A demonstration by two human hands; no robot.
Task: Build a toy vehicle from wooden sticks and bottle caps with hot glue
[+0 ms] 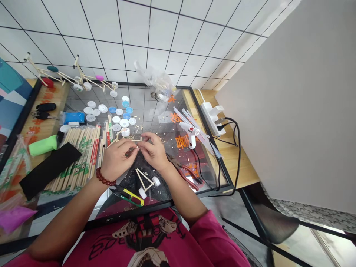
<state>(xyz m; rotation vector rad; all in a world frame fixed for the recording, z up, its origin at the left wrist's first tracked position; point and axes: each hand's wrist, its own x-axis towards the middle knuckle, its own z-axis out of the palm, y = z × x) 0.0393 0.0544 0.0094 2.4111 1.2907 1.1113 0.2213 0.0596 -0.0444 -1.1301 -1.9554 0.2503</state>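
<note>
hands (pixel 118 157) meet over a glass table (pixel 164 194) beside a tiled wall (pixel 161 26)

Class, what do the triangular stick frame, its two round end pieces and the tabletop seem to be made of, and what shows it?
Triangular stick frame: probably wood or bamboo, matte, from its pale tan colour.
Round end pieces: likely plastic, white and smooth, resembling bottle caps.
Tabletop: apparently glass, glossy, since it mirrors the wall tiles.

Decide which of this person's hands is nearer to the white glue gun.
Right. The right hand is to the left of the glue gun in the picture, with a gap between them; the left hand is farther left, beyond the right hand.
</note>
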